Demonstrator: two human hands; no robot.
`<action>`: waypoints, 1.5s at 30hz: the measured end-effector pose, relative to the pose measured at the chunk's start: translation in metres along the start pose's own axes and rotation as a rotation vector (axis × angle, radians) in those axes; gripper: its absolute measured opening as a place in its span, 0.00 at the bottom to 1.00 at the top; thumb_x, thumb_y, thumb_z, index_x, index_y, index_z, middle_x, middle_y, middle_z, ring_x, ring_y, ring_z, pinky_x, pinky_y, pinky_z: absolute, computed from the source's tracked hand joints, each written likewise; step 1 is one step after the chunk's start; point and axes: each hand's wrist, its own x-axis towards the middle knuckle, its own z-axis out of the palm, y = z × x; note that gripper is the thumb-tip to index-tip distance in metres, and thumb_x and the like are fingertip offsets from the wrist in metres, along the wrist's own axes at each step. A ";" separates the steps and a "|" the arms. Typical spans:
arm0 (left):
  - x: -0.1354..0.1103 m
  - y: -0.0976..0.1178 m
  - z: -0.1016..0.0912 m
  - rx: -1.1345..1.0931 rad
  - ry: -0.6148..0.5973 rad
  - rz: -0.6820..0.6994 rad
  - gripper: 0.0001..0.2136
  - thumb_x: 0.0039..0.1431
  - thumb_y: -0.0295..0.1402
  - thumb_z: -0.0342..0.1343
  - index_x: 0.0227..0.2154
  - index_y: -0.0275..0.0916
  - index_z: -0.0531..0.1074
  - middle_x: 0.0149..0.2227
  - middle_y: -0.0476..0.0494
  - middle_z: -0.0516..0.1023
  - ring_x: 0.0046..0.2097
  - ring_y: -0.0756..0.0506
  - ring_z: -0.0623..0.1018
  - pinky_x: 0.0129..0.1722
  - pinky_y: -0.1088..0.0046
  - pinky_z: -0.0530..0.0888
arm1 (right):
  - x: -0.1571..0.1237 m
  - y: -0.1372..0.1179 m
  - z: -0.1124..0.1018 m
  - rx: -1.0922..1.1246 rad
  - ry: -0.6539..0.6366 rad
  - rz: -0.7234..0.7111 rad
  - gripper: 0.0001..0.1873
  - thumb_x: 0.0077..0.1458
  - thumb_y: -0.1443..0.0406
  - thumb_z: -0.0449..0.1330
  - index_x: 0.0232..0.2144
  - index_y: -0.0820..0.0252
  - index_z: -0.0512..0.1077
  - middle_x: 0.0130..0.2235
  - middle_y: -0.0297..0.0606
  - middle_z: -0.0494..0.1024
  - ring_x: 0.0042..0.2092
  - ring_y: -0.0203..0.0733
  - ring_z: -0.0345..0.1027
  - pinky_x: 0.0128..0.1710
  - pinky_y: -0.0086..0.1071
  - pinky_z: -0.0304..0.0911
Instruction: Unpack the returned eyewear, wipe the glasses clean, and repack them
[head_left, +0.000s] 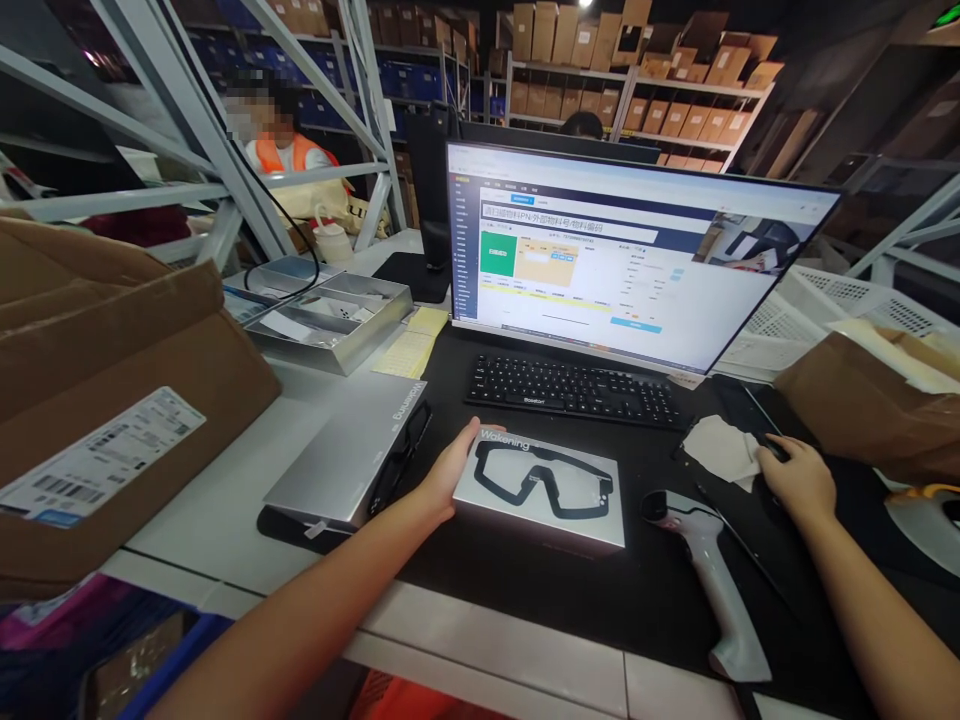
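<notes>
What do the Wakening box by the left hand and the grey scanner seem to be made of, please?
Wakening box: probably coated cardboard with a smooth, silvery finish, judging by its flat printed top and crisp edges.
Scanner: likely hard plastic, with a light sheen on its smoothly moulded handle.

Box: 1 flat, oblong carton, closed, pale silvery top bearing picture of 1 pair of black wraparound glasses. "Wakening" printed in grey along far edge, near left corner. Lies picture side up over black mat, nearer than keyboard, right end angled toward viewer; held at left end. Mouse: black, mostly covered by hand, right of box, just beside white paper.
</notes>
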 end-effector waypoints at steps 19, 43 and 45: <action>-0.002 0.000 0.003 0.013 0.019 -0.005 0.18 0.71 0.41 0.50 0.47 0.34 0.79 0.33 0.41 0.84 0.35 0.43 0.84 0.38 0.70 0.79 | 0.004 0.002 0.003 -0.012 -0.009 -0.029 0.28 0.59 0.50 0.52 0.53 0.58 0.76 0.64 0.51 0.69 0.66 0.58 0.62 0.65 0.43 0.57; -0.001 0.002 0.003 0.013 0.029 -0.006 0.18 0.70 0.41 0.51 0.48 0.33 0.78 0.34 0.40 0.84 0.34 0.43 0.84 0.39 0.70 0.78 | 0.010 0.015 0.014 0.008 0.091 -0.047 0.28 0.54 0.51 0.53 0.50 0.55 0.80 0.62 0.51 0.73 0.64 0.61 0.66 0.64 0.50 0.62; -0.001 0.002 0.003 0.012 0.027 -0.009 0.18 0.69 0.42 0.52 0.48 0.33 0.78 0.34 0.40 0.84 0.34 0.43 0.84 0.39 0.69 0.78 | 0.011 0.016 0.015 0.013 0.096 -0.048 0.27 0.53 0.51 0.53 0.49 0.54 0.80 0.62 0.51 0.73 0.64 0.62 0.66 0.64 0.50 0.62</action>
